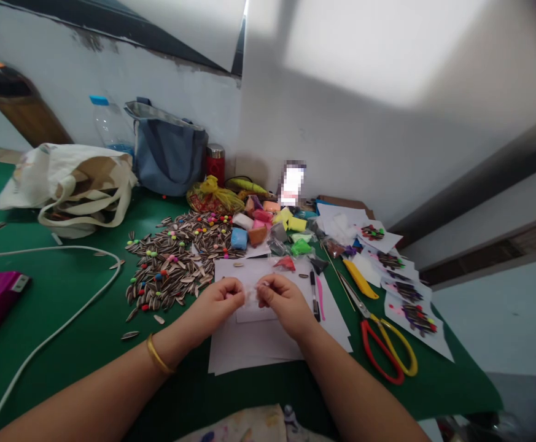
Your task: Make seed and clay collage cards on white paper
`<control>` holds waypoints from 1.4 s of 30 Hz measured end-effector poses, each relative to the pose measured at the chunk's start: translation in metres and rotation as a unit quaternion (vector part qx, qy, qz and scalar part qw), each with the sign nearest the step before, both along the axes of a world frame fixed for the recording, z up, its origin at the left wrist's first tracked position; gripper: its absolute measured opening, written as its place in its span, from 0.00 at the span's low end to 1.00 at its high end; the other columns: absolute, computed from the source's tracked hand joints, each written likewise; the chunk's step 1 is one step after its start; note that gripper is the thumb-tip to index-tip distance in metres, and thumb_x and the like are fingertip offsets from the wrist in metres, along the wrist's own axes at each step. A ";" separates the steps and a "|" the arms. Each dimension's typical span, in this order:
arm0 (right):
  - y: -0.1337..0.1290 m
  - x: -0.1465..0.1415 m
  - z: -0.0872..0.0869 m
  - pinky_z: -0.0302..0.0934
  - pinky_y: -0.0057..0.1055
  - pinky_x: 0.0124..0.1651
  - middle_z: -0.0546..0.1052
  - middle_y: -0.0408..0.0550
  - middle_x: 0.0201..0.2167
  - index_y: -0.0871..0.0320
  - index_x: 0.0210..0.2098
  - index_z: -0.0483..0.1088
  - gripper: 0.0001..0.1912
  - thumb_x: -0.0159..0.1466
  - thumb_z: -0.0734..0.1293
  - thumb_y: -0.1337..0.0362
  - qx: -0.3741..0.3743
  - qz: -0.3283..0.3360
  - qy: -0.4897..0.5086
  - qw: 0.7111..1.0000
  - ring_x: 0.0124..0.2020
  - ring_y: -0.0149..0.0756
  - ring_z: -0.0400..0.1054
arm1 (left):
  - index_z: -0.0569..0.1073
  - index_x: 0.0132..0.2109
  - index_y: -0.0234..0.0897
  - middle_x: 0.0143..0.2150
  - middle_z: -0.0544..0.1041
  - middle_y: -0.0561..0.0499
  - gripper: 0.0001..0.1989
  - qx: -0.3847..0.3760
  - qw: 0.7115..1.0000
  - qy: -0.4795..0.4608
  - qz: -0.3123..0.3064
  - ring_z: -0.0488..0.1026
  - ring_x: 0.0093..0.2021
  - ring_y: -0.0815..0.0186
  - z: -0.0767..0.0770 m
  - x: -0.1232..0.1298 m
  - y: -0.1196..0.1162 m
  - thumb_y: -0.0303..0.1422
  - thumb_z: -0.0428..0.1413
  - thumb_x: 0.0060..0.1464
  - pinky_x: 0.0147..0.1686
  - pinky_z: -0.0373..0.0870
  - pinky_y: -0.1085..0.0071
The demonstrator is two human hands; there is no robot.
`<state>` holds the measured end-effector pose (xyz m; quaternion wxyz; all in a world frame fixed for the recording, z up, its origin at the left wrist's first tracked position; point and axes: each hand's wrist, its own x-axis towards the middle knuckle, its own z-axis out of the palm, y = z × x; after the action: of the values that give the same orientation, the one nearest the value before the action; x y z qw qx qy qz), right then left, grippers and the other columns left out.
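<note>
table: green felt-looking table (65, 294), flat and matte, runs wall to wall
tote bag: floppy cream canvas tote bag (72, 184) slumped at the back left, beside a blue bag (169, 153)
paper: stack of white paper sheets (268, 344) right under the hands, smooth, long side running away from the person
seeds: big loose pile of striped sunflower seeds (170, 264) left of the paper, with little coloured beads mixed in
clay: soft blocky clay packets (258, 224) in loads of colours behind the paper
scissors: red and yellow handled scissors (380, 341), blades pointing away towards the back left
left hand: left hand (215, 304), fingers pinching a small pale clear piece (250, 293)
right hand: right hand (283, 301), fingers pinching the same piece from the other side; it sits between both hands just above the paper, long axis roughly left to right, too small to tell more
</note>
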<state>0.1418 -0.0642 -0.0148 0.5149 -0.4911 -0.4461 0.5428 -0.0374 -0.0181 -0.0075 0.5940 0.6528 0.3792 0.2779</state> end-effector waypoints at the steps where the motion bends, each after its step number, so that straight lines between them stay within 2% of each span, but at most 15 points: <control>1: 0.001 0.000 0.000 0.60 0.30 0.31 0.71 0.41 0.23 0.56 0.32 0.72 0.15 0.58 0.72 0.50 0.005 -0.008 -0.011 1.000 0.26 0.31 0.65 | 0.67 0.27 0.37 0.23 0.63 0.58 0.12 0.026 0.999 0.027 0.006 0.59 0.25 0.70 0.000 0.000 0.001 0.40 0.56 0.52 0.25 0.56 0.74; 5: 0.003 0.004 -0.002 0.60 0.29 0.29 0.69 0.40 0.23 0.56 0.33 0.72 0.15 0.59 0.71 0.50 0.020 -0.044 -0.041 0.998 0.24 0.31 0.64 | 0.62 0.22 0.38 0.21 0.62 0.56 0.18 0.151 0.980 0.126 0.030 0.59 0.25 0.68 0.000 -0.003 0.006 0.42 0.54 0.55 0.27 0.54 0.71; 7: 0.004 0.006 -0.003 0.60 0.29 0.29 0.69 0.40 0.23 0.56 0.33 0.72 0.15 0.60 0.70 0.50 0.021 -0.049 -0.046 0.997 0.24 0.31 0.64 | 0.64 0.22 0.38 0.22 0.63 0.56 0.18 0.177 0.973 0.143 0.038 0.60 0.25 0.68 0.000 -0.004 0.007 0.43 0.55 0.55 0.27 0.55 0.71; 10: 0.004 0.008 -0.004 0.61 0.29 0.30 0.69 0.40 0.23 0.56 0.34 0.72 0.15 0.60 0.70 0.50 0.015 -0.022 -0.050 0.998 0.25 0.30 0.64 | 0.74 0.34 0.38 0.26 0.66 0.56 0.10 0.188 0.973 0.122 0.061 0.63 0.27 0.67 0.002 -0.005 0.005 0.40 0.59 0.51 0.29 0.60 0.71; 12: 0.004 0.008 -0.003 0.60 0.29 0.30 0.69 0.40 0.23 0.56 0.33 0.72 0.15 0.60 0.71 0.51 0.008 0.011 -0.055 0.998 0.25 0.30 0.64 | 0.78 0.42 0.40 0.29 0.68 0.54 0.10 0.206 0.973 0.086 0.056 0.65 0.30 0.66 0.003 -0.005 0.003 0.36 0.59 0.51 0.32 0.62 0.71; 14: 0.004 0.008 -0.003 0.60 0.29 0.29 0.69 0.40 0.24 0.57 0.33 0.72 0.15 0.59 0.71 0.51 0.004 0.032 -0.063 0.997 0.25 0.30 0.64 | 0.80 0.40 0.41 0.29 0.69 0.53 0.09 0.218 0.974 0.048 0.045 0.66 0.30 0.66 0.004 -0.006 0.002 0.34 0.57 0.53 0.33 0.63 0.70; 17: 0.007 0.013 -0.004 0.60 0.29 0.29 0.70 0.40 0.25 0.56 0.35 0.73 0.12 0.59 0.71 0.53 0.008 0.030 -0.086 0.996 0.24 0.30 0.64 | 0.81 0.36 0.41 0.28 0.68 0.53 0.06 0.198 0.978 0.013 0.067 0.65 0.30 0.67 0.003 -0.006 0.002 0.34 0.59 0.52 0.33 0.63 0.70; 21: 0.014 0.046 -0.005 0.63 0.32 0.35 0.75 0.45 0.33 0.56 0.40 0.75 0.12 0.61 0.66 0.57 0.035 -0.055 -0.190 0.980 0.28 0.32 0.67 | 0.78 0.51 0.42 0.34 0.71 0.52 0.18 0.044 0.993 -0.050 0.093 0.67 0.34 0.67 -0.002 -0.004 0.002 0.37 0.62 0.51 0.35 0.67 0.70; 24: 0.018 0.086 -0.003 0.63 0.36 0.44 0.76 0.51 0.46 0.56 0.44 0.75 0.15 0.63 0.61 0.60 0.058 -0.152 -0.322 0.933 0.39 0.38 0.69 | 0.77 0.53 0.40 0.42 0.75 0.47 0.20 -0.153 0.972 -0.150 0.098 0.71 0.39 0.65 -0.003 0.000 0.002 0.36 0.61 0.52 0.41 0.71 0.68; 27: 0.014 0.123 0.001 0.63 0.39 0.43 0.77 0.53 0.40 0.60 0.53 0.70 0.21 0.62 0.59 0.63 -0.022 -0.233 -0.465 0.854 0.38 0.43 0.69 | 0.80 0.47 0.37 0.41 0.77 0.47 0.17 -0.265 0.938 -0.199 0.102 0.74 0.39 0.67 -0.002 0.002 0.003 0.34 0.66 0.49 0.44 0.73 0.69; 30: 0.008 0.143 0.004 0.62 0.40 0.44 0.76 0.56 0.41 0.60 0.51 0.72 0.21 0.62 0.59 0.64 -0.099 -0.234 -0.589 0.767 0.42 0.48 0.70 | 0.80 0.41 0.35 0.34 0.77 0.49 0.15 -0.305 0.921 -0.219 0.101 0.74 0.34 0.70 -0.001 0.000 0.005 0.33 0.70 0.45 0.36 0.74 0.74; 32: 0.005 0.147 0.006 0.60 0.41 0.50 0.75 0.59 0.47 0.60 0.50 0.73 0.20 0.61 0.59 0.66 -0.081 -0.226 -0.642 0.728 0.48 0.50 0.68 | 0.79 0.37 0.34 0.29 0.75 0.52 0.13 -0.313 0.917 -0.228 0.095 0.72 0.29 0.73 -0.002 -0.002 0.006 0.34 0.71 0.43 0.29 0.71 0.79; 35: 0.007 0.137 0.007 0.58 0.44 0.57 0.71 0.59 0.55 0.61 0.52 0.72 0.22 0.60 0.59 0.68 0.003 -0.269 -0.664 0.698 0.55 0.52 0.64 | 0.76 0.31 0.33 0.24 0.70 0.56 0.13 -0.303 0.915 -0.255 0.073 0.66 0.24 0.78 -0.004 -0.004 0.006 0.36 0.70 0.45 0.23 0.65 0.83; 38: 0.011 0.110 0.007 0.57 0.46 0.59 0.71 0.58 0.53 0.61 0.51 0.72 0.20 0.61 0.59 0.70 0.130 -0.278 -0.625 0.718 0.55 0.50 0.63 | 0.73 0.31 0.34 0.28 0.72 0.54 0.14 -0.299 0.915 -0.266 0.056 0.68 0.26 0.76 -0.004 -0.003 0.003 0.38 0.68 0.48 0.26 0.68 0.81; 42: 0.007 0.056 0.010 0.61 0.44 0.56 0.73 0.55 0.47 0.58 0.50 0.73 0.16 0.65 0.61 0.68 0.276 -0.178 -0.533 0.779 0.51 0.45 0.65 | 0.77 0.39 0.35 0.35 0.77 0.50 0.15 -0.312 0.918 -0.237 0.064 0.74 0.32 0.71 -0.002 -0.001 0.002 0.34 0.70 0.45 0.33 0.73 0.76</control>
<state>0.1975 -0.0568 -0.0050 0.3958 -0.6096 -0.6847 -0.0540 -0.0381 -0.0163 -0.0100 0.8212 0.3235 0.3358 0.3290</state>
